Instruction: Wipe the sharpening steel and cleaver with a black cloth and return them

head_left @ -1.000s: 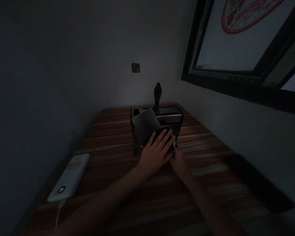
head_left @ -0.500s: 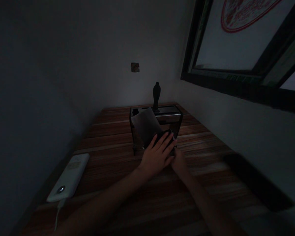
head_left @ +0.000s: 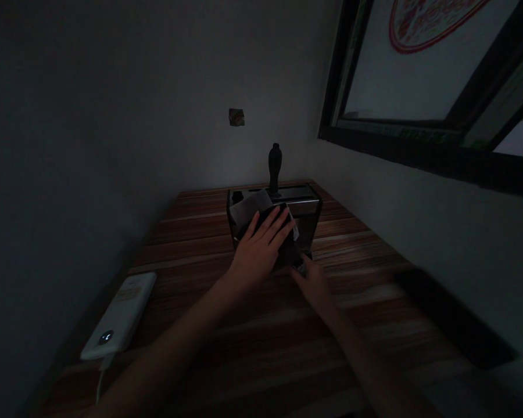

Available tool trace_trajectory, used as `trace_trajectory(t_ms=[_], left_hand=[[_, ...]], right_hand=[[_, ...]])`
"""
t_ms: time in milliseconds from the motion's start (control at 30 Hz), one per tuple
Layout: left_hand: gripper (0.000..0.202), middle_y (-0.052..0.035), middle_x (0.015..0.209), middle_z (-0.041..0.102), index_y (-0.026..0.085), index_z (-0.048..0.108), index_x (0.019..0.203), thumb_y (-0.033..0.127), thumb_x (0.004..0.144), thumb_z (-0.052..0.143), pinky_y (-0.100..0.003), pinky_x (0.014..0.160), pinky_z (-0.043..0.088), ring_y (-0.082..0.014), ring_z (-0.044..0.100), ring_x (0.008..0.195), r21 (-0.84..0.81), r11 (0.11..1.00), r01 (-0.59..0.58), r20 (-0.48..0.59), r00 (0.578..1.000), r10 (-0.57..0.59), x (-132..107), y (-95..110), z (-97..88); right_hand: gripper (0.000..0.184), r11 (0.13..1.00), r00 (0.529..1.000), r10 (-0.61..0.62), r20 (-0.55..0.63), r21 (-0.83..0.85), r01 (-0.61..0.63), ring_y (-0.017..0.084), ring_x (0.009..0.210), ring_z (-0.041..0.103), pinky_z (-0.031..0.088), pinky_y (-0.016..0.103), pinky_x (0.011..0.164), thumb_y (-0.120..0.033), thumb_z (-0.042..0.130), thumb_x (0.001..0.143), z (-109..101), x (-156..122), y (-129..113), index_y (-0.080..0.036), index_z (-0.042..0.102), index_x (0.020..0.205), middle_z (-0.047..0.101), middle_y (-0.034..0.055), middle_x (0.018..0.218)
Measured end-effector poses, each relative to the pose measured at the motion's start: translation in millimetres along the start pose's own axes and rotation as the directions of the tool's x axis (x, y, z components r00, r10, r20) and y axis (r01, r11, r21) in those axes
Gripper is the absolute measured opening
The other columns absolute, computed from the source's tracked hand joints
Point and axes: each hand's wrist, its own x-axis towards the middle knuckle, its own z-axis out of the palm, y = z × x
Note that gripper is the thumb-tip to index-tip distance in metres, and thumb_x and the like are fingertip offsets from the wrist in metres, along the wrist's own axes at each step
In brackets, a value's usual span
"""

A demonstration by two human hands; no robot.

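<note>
A cleaver with a broad grey blade [head_left: 249, 208] slants up and left in front of the knife rack [head_left: 303, 193]. My right hand [head_left: 314, 281] is closed round its handle end, at the lower right. My left hand [head_left: 259, 244] lies over the blade with its fingers spread, pressing a dark cloth [head_left: 289, 223] with a pale edge against it. Fingers and cloth hide the middle of the blade; the left thumb is out of sight. A black knife handle [head_left: 275, 168] stands upright from the rack. Poor light blurs the finer details.
A white power bank [head_left: 121, 313] with a lit display and a cable lies at left on the striped wooden table [head_left: 192, 223]. A long black object [head_left: 455, 319] lies along the right wall. Above it is a dark-framed window [head_left: 401, 75].
My left hand and the dark cloth have slid up and left along the cleaver, uncovering its lower part. The right hand stays at the handle end. The view has shifted slightly.
</note>
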Motion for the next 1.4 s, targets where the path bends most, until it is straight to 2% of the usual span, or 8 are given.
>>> trace_trajectory(t_ms=[267, 367, 467, 800, 967, 1200, 1400], left_hand=[[0.045, -0.0077, 0.137, 0.032, 0.016, 0.038, 0.125, 0.005, 0.082, 0.033, -0.048, 0.105, 0.017, -0.0190, 0.012, 0.131, -0.111, 0.985, -0.132, -0.088, 0.989, 0.123, 1, -22, 1.0], [0.043, -0.0088, 0.133, 0.038, 0.014, 0.039, 0.123, 0.005, 0.082, 0.031, -0.048, 0.104, 0.021, -0.0182, 0.018, 0.129, -0.138, 0.974, -0.182, -0.148, 0.976, 0.161, 0, -24, 4.8], [0.042, -0.0091, 0.131, 0.040, 0.013, 0.039, 0.123, 0.005, 0.083, 0.030, -0.045, 0.103, 0.025, -0.0173, 0.023, 0.128, -0.143, 0.970, -0.196, -0.164, 0.971, 0.172, 0, -23, 6.7], [0.045, -0.0069, 0.135, 0.035, 0.016, 0.036, 0.127, 0.005, 0.084, 0.029, -0.043, 0.105, 0.023, -0.0166, 0.021, 0.129, -0.057, 0.996, -0.075, -0.179, 0.982, 0.063, 9, -32, -0.8], [0.045, -0.0059, 0.136, 0.033, 0.018, 0.035, 0.127, 0.008, 0.083, 0.033, -0.046, 0.105, 0.019, -0.0190, 0.018, 0.129, -0.020, 1.000, -0.006, -0.213, 0.977, 0.002, 15, -34, -8.2], [0.046, -0.0049, 0.138, 0.030, 0.019, 0.034, 0.128, 0.010, 0.083, 0.035, -0.047, 0.105, 0.018, -0.0199, 0.016, 0.130, 0.002, 1.000, 0.006, -0.173, 0.985, -0.006, 16, -33, -12.3], [0.047, -0.0045, 0.140, 0.024, 0.023, 0.035, 0.128, 0.013, 0.082, 0.039, -0.048, 0.105, 0.014, -0.0215, 0.013, 0.131, 0.037, 0.996, 0.087, -0.173, 0.982, -0.080, 15, -29, -10.6]], right_hand=[[0.036, 0.999, 1.000, 0.025, 0.003, -0.029, -0.025, 0.019, 0.069, 0.060, 0.044, 0.028, 0.062, -0.035, 0.049, 0.075, -1, 1, -3, -0.014, 0.056, 0.104, 0.065, 0.0080, 0.080], [0.036, 0.999, 1.000, 0.019, -0.002, -0.042, -0.020, 0.019, 0.071, 0.060, 0.044, 0.028, 0.064, -0.035, 0.049, 0.075, -1, 0, -4, -0.014, 0.057, 0.103, 0.065, 0.0085, 0.081], [0.035, 0.999, 1.000, 0.013, -0.006, -0.045, -0.013, 0.019, 0.073, 0.059, 0.044, 0.028, 0.064, -0.035, 0.049, 0.075, -2, 0, -5, -0.014, 0.056, 0.103, 0.065, 0.0085, 0.082], [0.032, 0.999, 1.000, 0.026, 0.003, -0.037, -0.026, 0.018, 0.068, 0.059, 0.043, 0.025, 0.059, -0.035, 0.049, 0.076, -1, -1, -3, -0.015, 0.056, 0.100, 0.064, 0.0065, 0.077], [0.029, 0.998, 1.000, 0.028, 0.008, -0.048, -0.028, 0.017, 0.065, 0.058, 0.041, 0.025, 0.057, -0.036, 0.049, 0.075, -1, -1, -4, -0.014, 0.058, 0.093, 0.063, 0.0061, 0.072], [0.034, 0.998, 0.999, 0.042, 0.015, -0.043, -0.042, 0.018, 0.067, 0.058, 0.042, 0.026, 0.059, -0.037, 0.048, 0.076, -1, -1, -4, -0.014, 0.056, 0.100, 0.063, 0.0073, 0.075], [0.034, 0.996, 0.998, 0.055, 0.021, -0.065, -0.053, 0.018, 0.066, 0.058, 0.042, 0.026, 0.057, -0.037, 0.048, 0.075, -2, -2, -6, -0.014, 0.057, 0.099, 0.063, 0.0074, 0.074]])
